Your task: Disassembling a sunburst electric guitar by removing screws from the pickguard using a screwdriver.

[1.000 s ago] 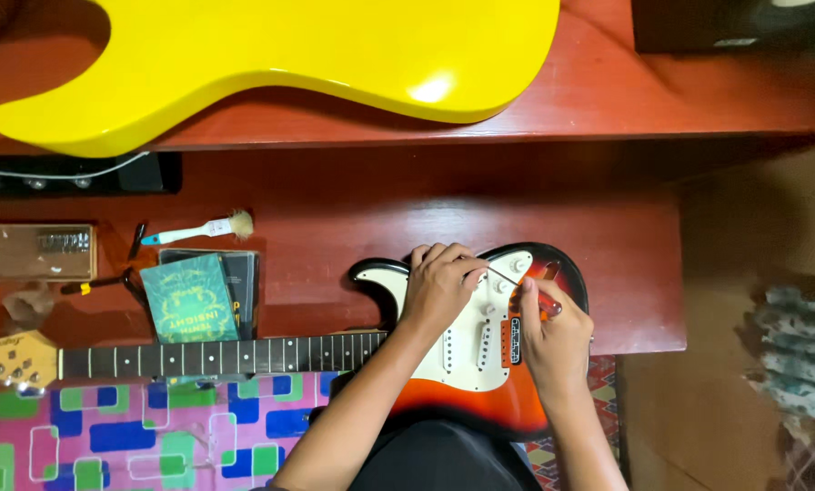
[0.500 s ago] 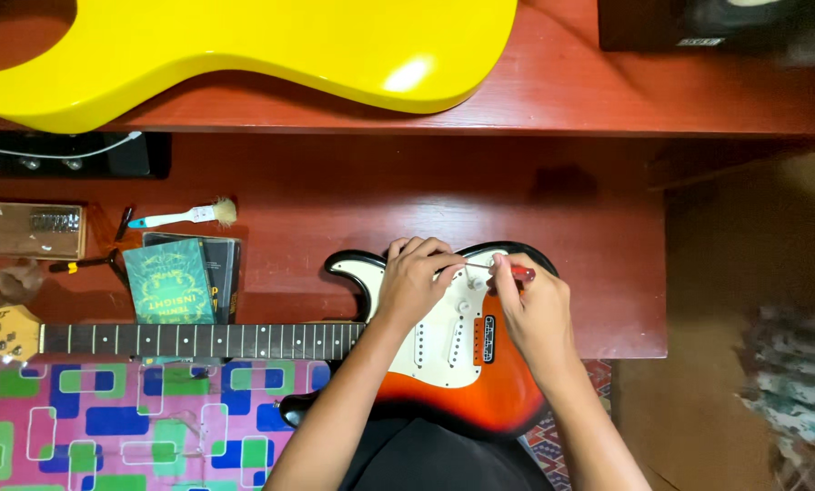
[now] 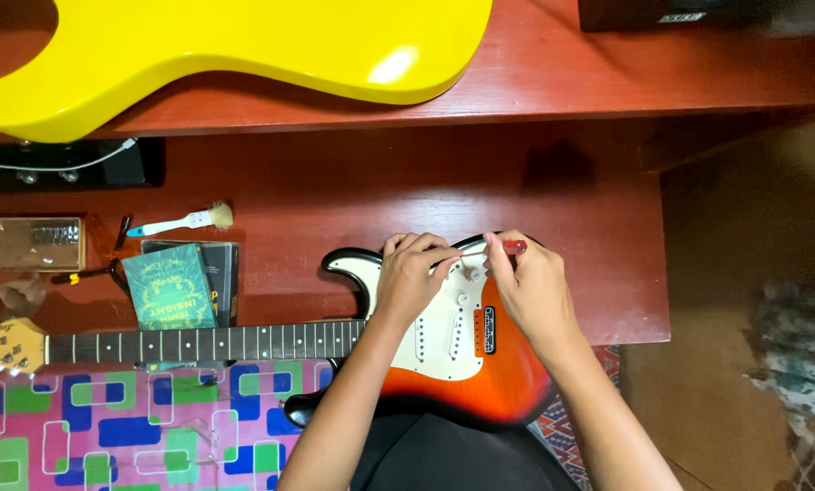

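A sunburst electric guitar with a white pickguard lies across my lap and the lower red wooden shelf, its neck pointing left. My left hand rests on the pickguard near the knobs, fingers curled down onto it. My right hand pinches a small red-handled screwdriver, held over the upper edge of the guitar body. The tool's tip is hidden between my two hands.
A yellow guitar body lies on the upper shelf. Left of the guitar are a green booklet, a small brush, a brown box and a black device. A colourful patterned mat covers the floor.
The view has drifted, so everything sits a little lower and further left in frame. Both hands stay on the guitar body, with the screwdriver still at the same spot.
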